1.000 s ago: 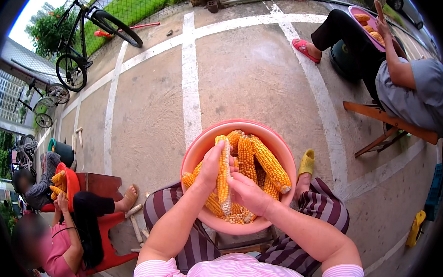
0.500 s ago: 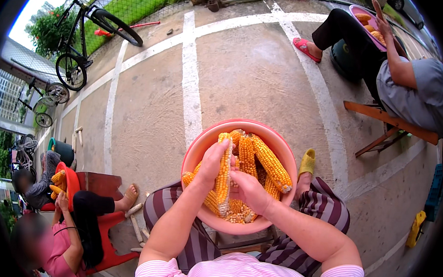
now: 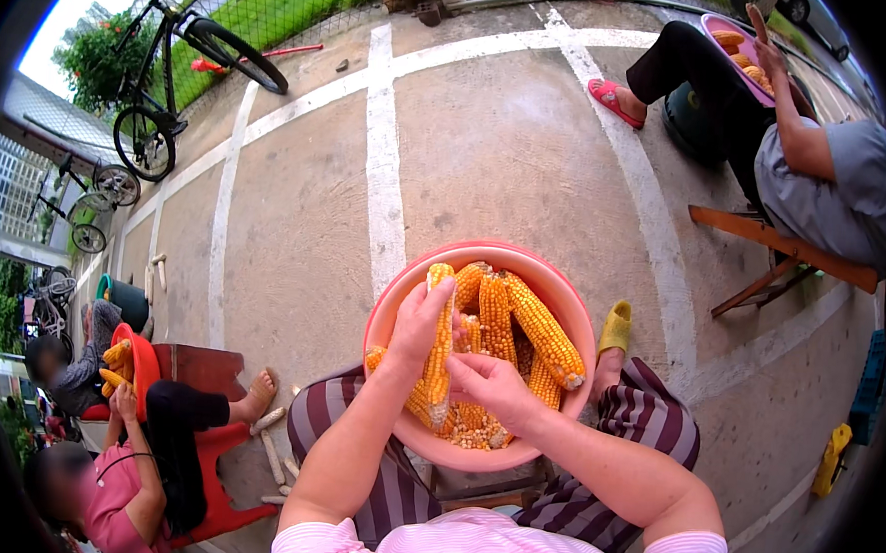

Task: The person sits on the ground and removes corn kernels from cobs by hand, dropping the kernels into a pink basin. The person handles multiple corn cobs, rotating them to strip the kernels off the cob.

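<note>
Corn cob (image 3: 438,376) over pink basin (image 3: 473,460); white-lined concrete floor (image 3: 509,170), bicycle (image 3: 164,67) by fence (image 3: 316,20).

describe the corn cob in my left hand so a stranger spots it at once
Start at the pink basin between the striped trouser legs, bottom centre. Over its left half, the left hand grips a yellow corn cob. Unlike the cobs lying in the basin, this one is held above them, with the right hand at its side.

Black bicycle (image 3: 165,70), wooden seat (image 3: 780,244), possibly a crate (image 3: 868,387)
</note>
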